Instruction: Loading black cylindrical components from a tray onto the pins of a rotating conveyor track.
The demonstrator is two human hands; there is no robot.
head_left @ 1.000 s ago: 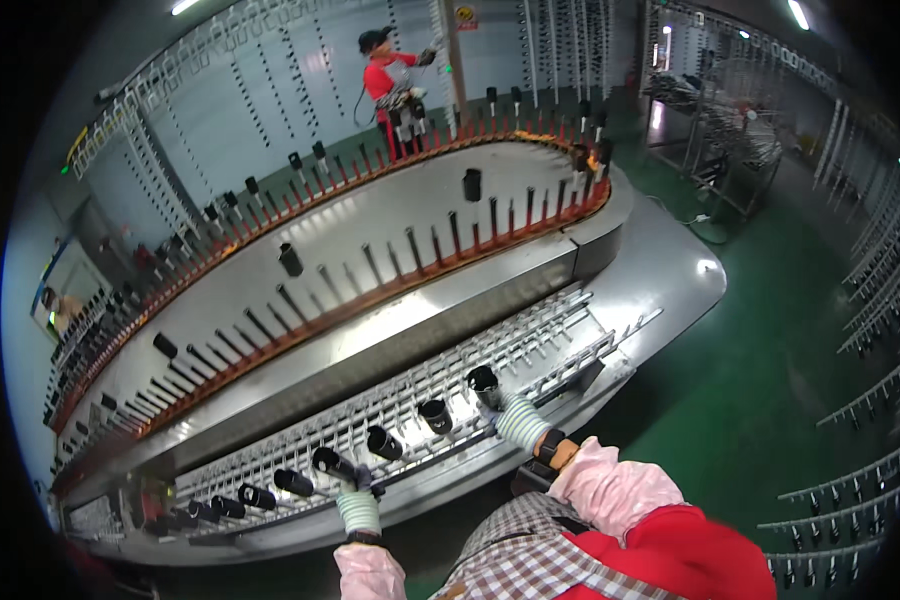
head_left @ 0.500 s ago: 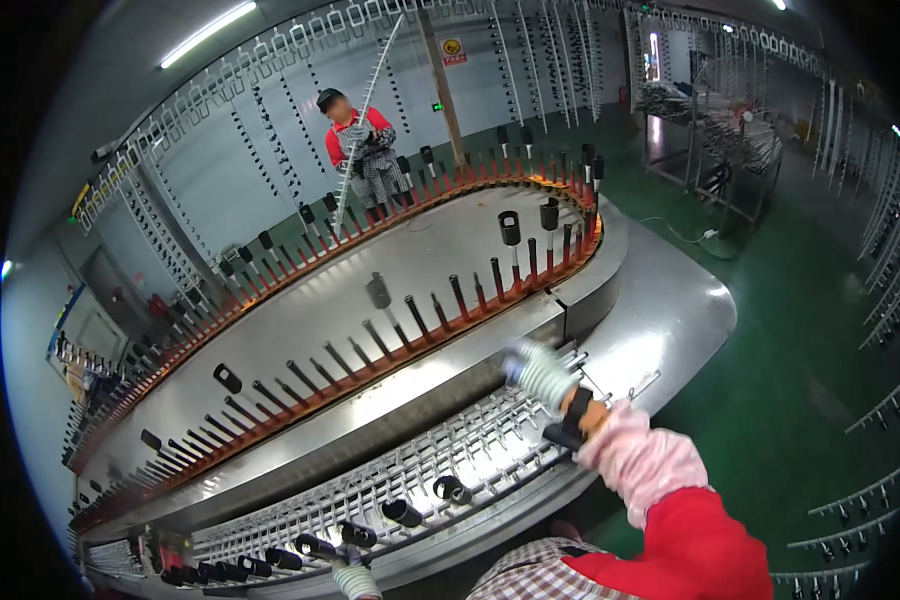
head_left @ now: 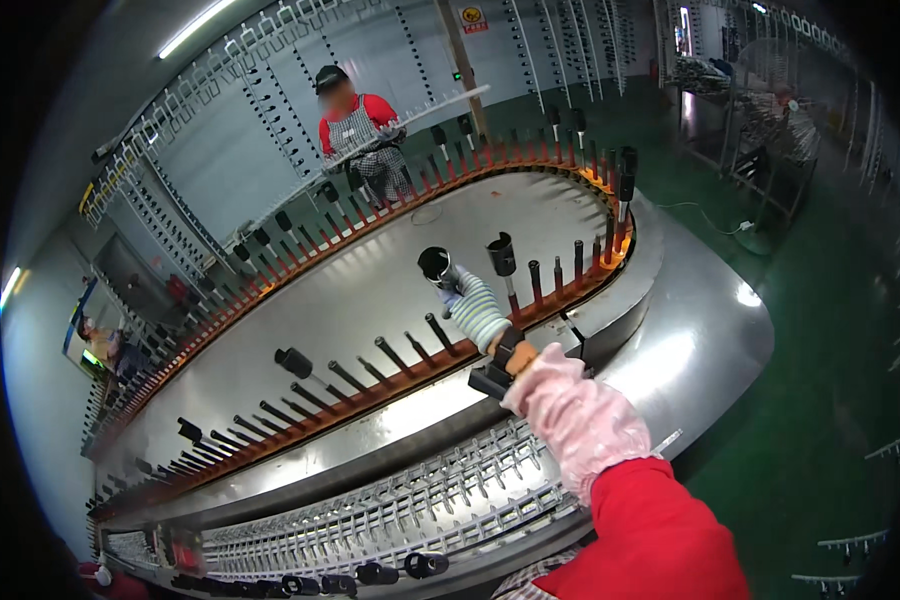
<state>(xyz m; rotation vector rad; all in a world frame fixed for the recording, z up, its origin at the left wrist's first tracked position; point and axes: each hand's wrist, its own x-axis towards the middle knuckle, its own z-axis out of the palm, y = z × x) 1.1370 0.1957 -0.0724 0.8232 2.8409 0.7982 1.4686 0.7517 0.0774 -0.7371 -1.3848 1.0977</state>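
My right hand [head_left: 473, 308], in a striped glove, reaches over the near side of an oval conveyor [head_left: 410, 378]. Its fingers are closed round a short black open-ended cylinder [head_left: 434, 263], held above the conveyor's upright spindles. Just to the right of that hand, another black cylinder [head_left: 502, 255] stands on a spindle. To the left, a black cylinder [head_left: 292, 361] sits tilted on its spindle. My left hand is out of view. Along the lower edge lies a row of black cylinders [head_left: 377, 573] on a metal rack [head_left: 450, 510].
A person [head_left: 360, 125] in a checked apron stands across the conveyor with a long pronged bar [head_left: 425, 115]. Hanging racks [head_left: 270, 115] line the back wall. A smooth metal tabletop [head_left: 700, 270] curves round the right end. A red-clad figure [head_left: 110, 585] shows at lower left.
My right hand has moved up and left from the rack to above the conveyor spindles. My left hand has left the view. The person opposite has lowered the bar from steep to slanting.
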